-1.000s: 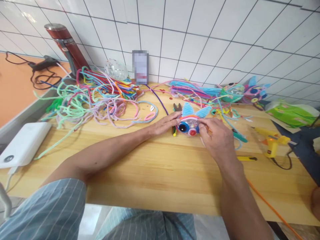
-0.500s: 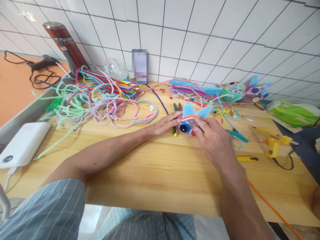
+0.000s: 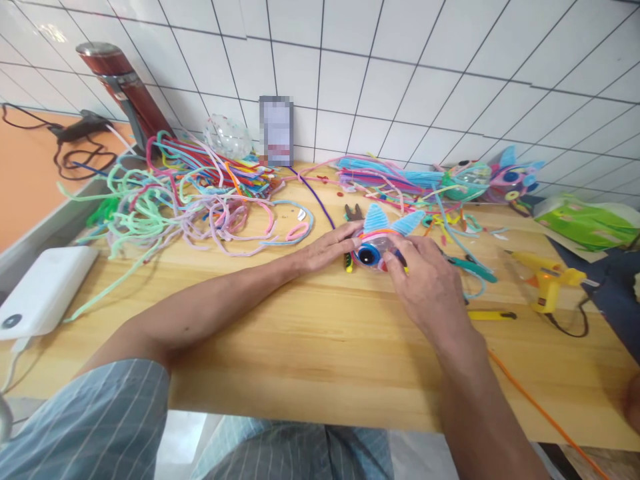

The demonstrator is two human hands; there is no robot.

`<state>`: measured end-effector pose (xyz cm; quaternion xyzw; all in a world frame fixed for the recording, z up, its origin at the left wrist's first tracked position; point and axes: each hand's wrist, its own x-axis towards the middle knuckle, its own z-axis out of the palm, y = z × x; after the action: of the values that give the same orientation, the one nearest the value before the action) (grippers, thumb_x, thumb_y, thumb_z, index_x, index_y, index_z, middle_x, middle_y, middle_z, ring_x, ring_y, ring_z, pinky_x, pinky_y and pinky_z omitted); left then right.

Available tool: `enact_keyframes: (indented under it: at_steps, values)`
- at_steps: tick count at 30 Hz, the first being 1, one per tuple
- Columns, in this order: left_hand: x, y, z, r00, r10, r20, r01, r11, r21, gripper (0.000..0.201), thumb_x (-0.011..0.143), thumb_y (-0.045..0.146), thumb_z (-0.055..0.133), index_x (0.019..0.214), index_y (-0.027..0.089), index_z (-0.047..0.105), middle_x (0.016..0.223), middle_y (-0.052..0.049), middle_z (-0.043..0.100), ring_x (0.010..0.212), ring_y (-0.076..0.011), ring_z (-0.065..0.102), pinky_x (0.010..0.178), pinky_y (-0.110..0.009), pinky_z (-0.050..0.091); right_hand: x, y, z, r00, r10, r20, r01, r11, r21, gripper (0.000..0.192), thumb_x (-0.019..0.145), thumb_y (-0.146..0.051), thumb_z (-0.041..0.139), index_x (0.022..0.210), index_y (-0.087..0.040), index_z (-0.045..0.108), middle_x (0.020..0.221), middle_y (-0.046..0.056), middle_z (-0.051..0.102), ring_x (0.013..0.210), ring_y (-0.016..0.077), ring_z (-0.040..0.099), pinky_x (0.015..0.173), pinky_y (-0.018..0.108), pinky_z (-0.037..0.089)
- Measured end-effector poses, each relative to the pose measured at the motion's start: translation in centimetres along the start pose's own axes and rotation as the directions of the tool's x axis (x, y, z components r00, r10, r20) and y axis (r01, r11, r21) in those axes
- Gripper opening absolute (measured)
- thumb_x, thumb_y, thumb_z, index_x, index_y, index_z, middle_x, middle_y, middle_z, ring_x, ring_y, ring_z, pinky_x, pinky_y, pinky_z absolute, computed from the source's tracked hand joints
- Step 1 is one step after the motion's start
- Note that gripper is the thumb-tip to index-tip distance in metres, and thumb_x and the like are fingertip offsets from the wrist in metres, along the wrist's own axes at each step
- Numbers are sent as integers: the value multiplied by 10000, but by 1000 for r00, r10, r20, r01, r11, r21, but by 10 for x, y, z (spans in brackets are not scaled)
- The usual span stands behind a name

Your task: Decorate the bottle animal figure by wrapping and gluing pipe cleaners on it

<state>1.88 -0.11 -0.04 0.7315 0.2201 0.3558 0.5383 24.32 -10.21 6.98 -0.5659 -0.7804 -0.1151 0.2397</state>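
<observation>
From the left, a bare forearm stretches across the pale wooden desk (image 3: 310,347), its left hand (image 3: 327,245) flat, fingers loosely spread against a small clear ball-shaped craft toy with blue fuzzy ears and a big blue eye (image 3: 376,244). The right hand (image 3: 425,283) cups its other side, fingers curled on it.

Sitting upright on the table (image 3: 320,347) between both hands: a small clear craft creature (image 3: 376,248) with two pale blue fuzzy ears, a big blue eye, pink-orange trim; touching left hand (image 3: 327,245) fingertips, half-covered by right hand (image 3: 425,283).
</observation>
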Motion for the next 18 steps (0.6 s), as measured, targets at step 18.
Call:
enact_keyframes:
  at_steps: [18]
  values:
    - [10,7,13,994,-41,-104,25,988,-152,574,1009,649,697,1420,249,655,1428,-97,706,1351,-288,644,1175,-442,511,0,-2,0,999,-36,-5,35,998,-47,384,1107,-335,516,1401,-206,728,1137,147,743,1026,296,722,855,414,589]
